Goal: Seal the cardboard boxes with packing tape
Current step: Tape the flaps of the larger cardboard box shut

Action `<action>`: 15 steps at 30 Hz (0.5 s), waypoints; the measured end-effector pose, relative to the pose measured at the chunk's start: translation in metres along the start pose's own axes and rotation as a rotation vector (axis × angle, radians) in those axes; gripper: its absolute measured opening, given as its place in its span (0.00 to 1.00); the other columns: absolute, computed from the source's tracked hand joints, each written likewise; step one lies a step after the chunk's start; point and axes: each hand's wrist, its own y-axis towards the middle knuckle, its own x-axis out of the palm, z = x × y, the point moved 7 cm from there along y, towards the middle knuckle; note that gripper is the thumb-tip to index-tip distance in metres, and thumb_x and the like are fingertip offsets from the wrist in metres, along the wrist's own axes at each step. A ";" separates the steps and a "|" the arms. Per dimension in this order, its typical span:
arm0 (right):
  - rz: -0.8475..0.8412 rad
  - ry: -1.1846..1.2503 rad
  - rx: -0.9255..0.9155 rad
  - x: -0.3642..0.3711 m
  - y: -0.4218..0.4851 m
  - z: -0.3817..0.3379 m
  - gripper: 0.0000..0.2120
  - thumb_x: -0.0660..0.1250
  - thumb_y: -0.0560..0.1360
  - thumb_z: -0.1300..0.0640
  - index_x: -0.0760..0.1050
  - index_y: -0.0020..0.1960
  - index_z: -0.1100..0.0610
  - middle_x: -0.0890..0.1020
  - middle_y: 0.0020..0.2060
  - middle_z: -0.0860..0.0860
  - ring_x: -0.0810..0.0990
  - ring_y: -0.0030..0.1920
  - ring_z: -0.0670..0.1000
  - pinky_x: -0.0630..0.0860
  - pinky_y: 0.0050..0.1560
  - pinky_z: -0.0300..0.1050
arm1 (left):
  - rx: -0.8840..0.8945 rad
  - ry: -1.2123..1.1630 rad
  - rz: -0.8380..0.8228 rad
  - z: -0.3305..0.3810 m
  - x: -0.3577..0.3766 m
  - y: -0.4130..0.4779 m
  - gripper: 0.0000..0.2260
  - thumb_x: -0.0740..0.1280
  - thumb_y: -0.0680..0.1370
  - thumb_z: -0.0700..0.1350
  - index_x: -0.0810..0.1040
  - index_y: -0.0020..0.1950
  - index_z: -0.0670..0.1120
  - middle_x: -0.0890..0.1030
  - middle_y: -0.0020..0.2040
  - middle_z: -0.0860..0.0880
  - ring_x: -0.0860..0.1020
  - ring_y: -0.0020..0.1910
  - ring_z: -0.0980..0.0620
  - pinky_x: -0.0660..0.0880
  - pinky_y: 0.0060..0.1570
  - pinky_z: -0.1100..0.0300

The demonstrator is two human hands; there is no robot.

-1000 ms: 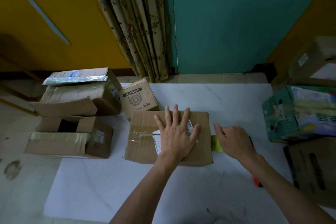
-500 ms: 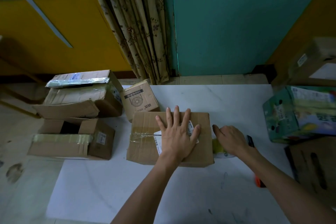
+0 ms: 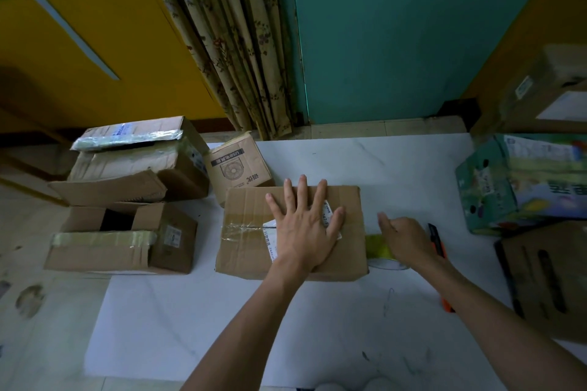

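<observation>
A brown cardboard box [image 3: 251, 232] lies on the white table [image 3: 317, 311], its flaps down, with a strip of clear tape along the left part of the seam and a white label under my palm. My left hand [image 3: 305, 225] presses flat on its top, fingers spread. Just right of the box, my right hand [image 3: 405, 240] grips a roll of yellowish packing tape [image 3: 378, 246] standing on the table against the box's right side. Most of the roll is hidden by the hand.
An orange and black utility knife [image 3: 436, 240] lies under my right forearm. A small printed box [image 3: 236, 168] stands behind the main box. Two open boxes [image 3: 127, 232] sit off the table's left edge. A green printed carton [image 3: 521, 187] and brown boxes [image 3: 549, 279] crowd the right side.
My right hand has drawn the tape roll slightly rightward and toward me beside the box. My left hand stays pressed on the box top.
</observation>
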 end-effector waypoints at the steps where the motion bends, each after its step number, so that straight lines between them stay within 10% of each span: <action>1: -0.028 -0.086 -0.021 0.007 0.005 -0.005 0.31 0.46 0.84 0.43 0.60 0.24 0.55 0.65 0.20 0.50 0.66 0.23 0.49 0.57 0.26 0.44 | 0.000 0.006 -0.007 0.000 0.000 0.000 0.31 0.42 0.82 0.68 0.44 0.83 0.58 0.42 0.83 0.47 0.34 0.80 0.42 0.30 0.73 0.34; 6: 0.015 -0.168 -0.174 0.029 0.019 -0.006 0.34 0.37 0.77 0.37 0.64 0.24 0.56 0.69 0.20 0.52 0.68 0.22 0.50 0.57 0.25 0.44 | -0.004 0.011 0.005 0.000 -0.001 0.000 0.31 0.43 0.82 0.68 0.45 0.83 0.57 0.43 0.83 0.46 0.35 0.81 0.42 0.30 0.73 0.33; 15: -0.021 -0.004 -0.066 0.026 0.019 0.004 0.29 0.52 0.85 0.51 0.63 0.25 0.56 0.69 0.22 0.50 0.69 0.26 0.48 0.61 0.28 0.44 | -0.005 0.007 0.009 0.000 0.000 0.000 0.31 0.43 0.82 0.68 0.46 0.83 0.57 0.44 0.84 0.46 0.35 0.81 0.42 0.31 0.74 0.33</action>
